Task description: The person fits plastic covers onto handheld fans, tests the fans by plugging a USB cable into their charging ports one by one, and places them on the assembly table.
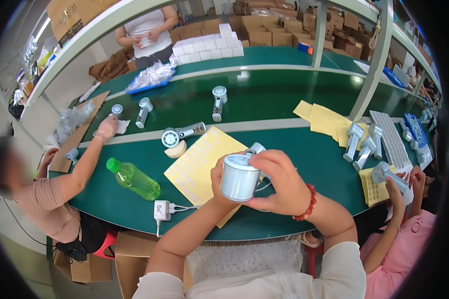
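In the middle of the view I hold a light-blue handheld device with a drum-shaped head and a ribbed round top. My left hand is closed around its left side, mostly hidden behind the drum. My right hand, with a red bead bracelet at the wrist, grips it from the right, thumb below and fingers at the top. A white cable shows behind the device. Under my hands lies a yellow sticker sheet. A white charger plug with cables sits by my left forearm.
A green bottle lies left of the sheet. Similar devices rest on the green conveyor, with several more at right. Co-workers sit on both sides: a gloved hand reaches in at left. A metal post rises at right.
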`<state>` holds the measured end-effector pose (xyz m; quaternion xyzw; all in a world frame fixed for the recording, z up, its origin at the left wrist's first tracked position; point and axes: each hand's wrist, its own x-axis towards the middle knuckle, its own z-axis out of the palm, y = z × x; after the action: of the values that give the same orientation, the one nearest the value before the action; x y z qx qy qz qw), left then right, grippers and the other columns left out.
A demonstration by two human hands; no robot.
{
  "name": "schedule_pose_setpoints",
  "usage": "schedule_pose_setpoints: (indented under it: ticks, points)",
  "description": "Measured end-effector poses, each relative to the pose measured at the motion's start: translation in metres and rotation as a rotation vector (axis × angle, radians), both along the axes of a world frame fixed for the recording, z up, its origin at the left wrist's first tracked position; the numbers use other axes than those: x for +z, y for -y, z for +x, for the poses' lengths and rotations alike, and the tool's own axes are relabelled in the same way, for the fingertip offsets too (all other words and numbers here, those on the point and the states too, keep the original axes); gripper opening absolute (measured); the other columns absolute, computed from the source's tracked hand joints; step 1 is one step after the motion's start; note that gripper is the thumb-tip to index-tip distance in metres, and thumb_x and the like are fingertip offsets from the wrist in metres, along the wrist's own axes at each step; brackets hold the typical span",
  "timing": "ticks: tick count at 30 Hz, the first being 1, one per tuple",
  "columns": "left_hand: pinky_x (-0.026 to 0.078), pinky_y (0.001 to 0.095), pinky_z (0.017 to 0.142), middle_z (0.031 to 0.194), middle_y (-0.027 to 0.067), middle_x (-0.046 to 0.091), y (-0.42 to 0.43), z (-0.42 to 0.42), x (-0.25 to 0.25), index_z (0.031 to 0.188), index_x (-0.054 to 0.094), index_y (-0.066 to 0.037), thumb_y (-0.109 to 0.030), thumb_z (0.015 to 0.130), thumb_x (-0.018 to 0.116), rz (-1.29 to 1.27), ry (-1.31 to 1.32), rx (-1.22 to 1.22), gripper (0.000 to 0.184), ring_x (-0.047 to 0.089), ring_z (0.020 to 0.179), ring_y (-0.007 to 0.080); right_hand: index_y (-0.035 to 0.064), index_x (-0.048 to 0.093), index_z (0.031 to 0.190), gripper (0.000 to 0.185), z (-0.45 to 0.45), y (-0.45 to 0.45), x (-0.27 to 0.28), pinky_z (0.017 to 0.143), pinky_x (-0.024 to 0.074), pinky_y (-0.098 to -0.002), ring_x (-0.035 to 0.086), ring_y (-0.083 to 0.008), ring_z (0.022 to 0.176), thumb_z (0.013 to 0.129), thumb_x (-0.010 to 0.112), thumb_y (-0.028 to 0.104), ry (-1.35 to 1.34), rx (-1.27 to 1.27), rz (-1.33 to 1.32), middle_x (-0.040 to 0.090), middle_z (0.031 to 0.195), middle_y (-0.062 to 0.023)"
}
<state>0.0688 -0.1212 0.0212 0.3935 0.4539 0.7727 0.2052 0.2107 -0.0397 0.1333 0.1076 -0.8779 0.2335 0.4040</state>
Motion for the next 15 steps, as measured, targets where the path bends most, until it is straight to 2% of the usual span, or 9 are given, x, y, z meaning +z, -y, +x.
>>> schedule_pose_setpoints:
  ticks: [1,2,3,6,7,8,9,11,15]
  points:
    - [0.047,0.0384,0.092,0.117,0.0170,0.056,-0.001,-0.002,0.004,0.116,0.053,-0.001,-0.014,0.065,0.084,0.033,0.077,-0.013,0.061,0.059,0.106,0.0268,0.0016,0.046,0.124,0.075,-0.002,0.001,0.000,0.086,0.0468,-0.0384,0.051,-0.0321,0.103,0.061,0.084,0.013,0.004,0.013,0.001,0.047,0.117,-0.0167]
    - [0.045,0.0398,0.095,0.120,0.0172,0.054,0.000,-0.005,0.006,0.115,0.054,-0.002,-0.014,0.064,0.084,0.048,-0.147,0.082,0.060,0.056,0.110,0.0282,0.0044,0.048,0.122,0.077,-0.004,0.001,-0.002,0.091,0.0456,-0.0370,0.052,-0.0308,0.107,0.055,0.086,0.011,0.003,-0.014,-0.001,0.047,0.117,-0.0141]
    - [0.043,0.0413,0.097,0.122,0.0174,0.053,0.001,-0.007,0.008,0.114,0.055,-0.003,-0.013,0.064,0.083,0.059,-0.368,0.174,0.059,0.054,0.113,0.0296,0.0031,0.048,0.122,0.074,-0.004,0.000,0.000,0.088,0.0465,-0.0366,0.052,-0.0309,0.105,0.058,0.085,0.010,0.006,-0.012,-0.004,0.048,0.116,-0.0145]
    - [0.035,0.0434,0.104,0.131,0.0166,0.045,0.012,-0.045,0.064,0.113,0.058,-0.008,-0.011,0.062,0.082,-0.093,-1.255,0.522,0.057,0.043,0.124,0.0333,0.0007,0.048,0.123,0.069,-0.002,-0.007,0.005,0.084,0.0487,-0.0353,0.053,-0.0308,0.102,0.063,0.082,0.008,0.017,-0.030,-0.012,0.048,0.113,-0.0154]
    - [0.030,0.0446,0.108,0.135,0.0155,0.040,0.015,-0.060,0.072,0.113,0.060,-0.010,-0.009,0.064,0.077,-0.234,-1.199,0.459,0.052,0.035,0.129,0.0355,0.0008,0.048,0.123,0.069,0.000,-0.009,0.005,0.084,0.0489,-0.0348,0.053,-0.0306,0.102,0.063,0.082,0.008,0.028,-0.042,-0.009,0.048,0.113,-0.0153]
    - [0.031,0.0437,0.106,0.135,0.0156,0.041,0.017,-0.073,0.068,0.114,0.059,-0.009,-0.006,0.066,0.073,-0.213,-0.960,0.438,0.050,0.039,0.126,0.0345,0.0009,0.048,0.123,0.069,0.002,-0.012,0.005,0.083,0.0491,-0.0343,0.053,-0.0304,0.103,0.064,0.082,0.008,0.040,-0.053,-0.010,0.048,0.113,-0.0153]
    - [0.029,0.0418,0.108,0.133,0.0156,0.042,0.020,-0.077,0.073,0.119,0.056,-0.004,-0.015,0.075,0.069,-0.134,-0.756,0.407,0.047,0.040,0.127,0.0317,0.0011,0.048,0.124,0.068,0.004,-0.015,0.007,0.083,0.0492,-0.0342,0.053,-0.0301,0.103,0.064,0.082,0.008,0.065,-0.049,-0.017,0.048,0.113,-0.0152]
    - [0.035,0.0405,0.102,0.125,0.0166,0.047,0.022,-0.057,0.094,0.119,0.053,0.000,-0.028,0.087,0.057,0.101,-0.564,0.262,0.043,0.046,0.120,0.0289,0.0015,0.048,0.124,0.068,0.004,-0.015,0.012,0.084,0.0494,-0.0339,0.053,-0.0296,0.104,0.065,0.082,0.008,0.111,-0.034,-0.054,0.048,0.113,-0.0152]
    - [0.042,0.0402,0.086,0.108,0.0193,0.053,0.032,-0.006,0.129,0.113,0.054,0.003,-0.043,0.089,0.049,0.046,-0.983,0.214,0.052,0.052,0.100,0.0321,0.0013,0.048,0.124,0.065,0.008,-0.012,0.016,0.084,0.0495,-0.0353,0.054,-0.0303,0.103,0.068,0.080,0.010,0.147,-0.052,-0.148,0.048,0.113,-0.0157]
